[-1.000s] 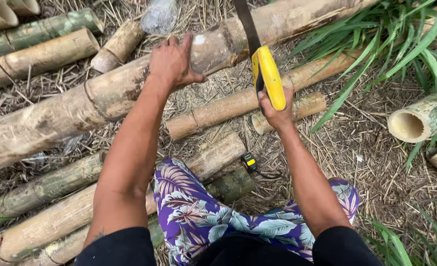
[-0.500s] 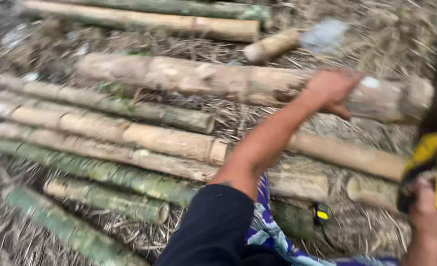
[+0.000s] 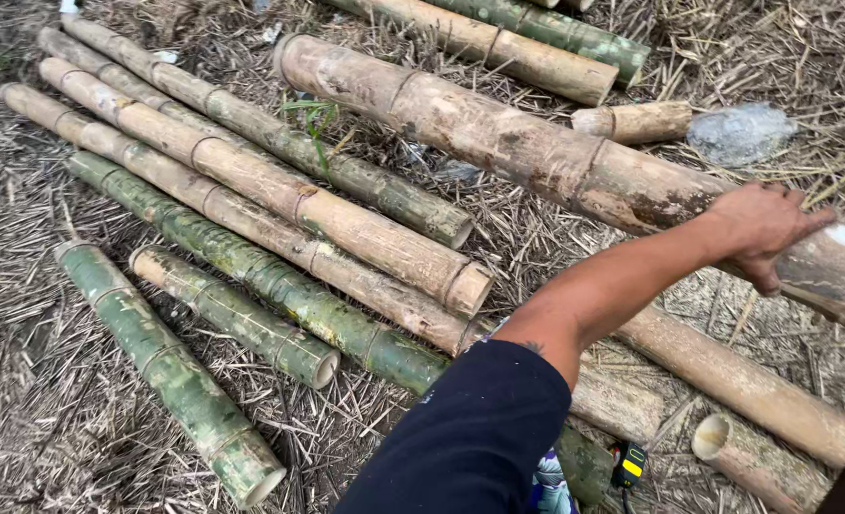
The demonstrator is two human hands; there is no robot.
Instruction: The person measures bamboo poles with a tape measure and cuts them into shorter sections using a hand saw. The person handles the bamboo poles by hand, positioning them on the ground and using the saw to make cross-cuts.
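The left hand (image 3: 760,233) lies flat on the thick brown bamboo pole (image 3: 498,133), fingers spread over its curved top and pressing down rather than wrapping round; the grip pinches nothing. The right hand is out of view, so its grip cannot be told. The thick pole lies aslant on dry straw (image 3: 51,400). Nearer the person than this pole lie thinner bamboo lengths (image 3: 279,190), some green (image 3: 170,371), side by side. A short cut stub (image 3: 632,121) and a crumpled clear plastic scrap (image 3: 738,133) lie just beyond it. A small yellow-and-black tape measure (image 3: 632,464) sits below it, by the knee. A round pole on loose straw could roll under a flat palm, and the hand might slip off the smooth skin.
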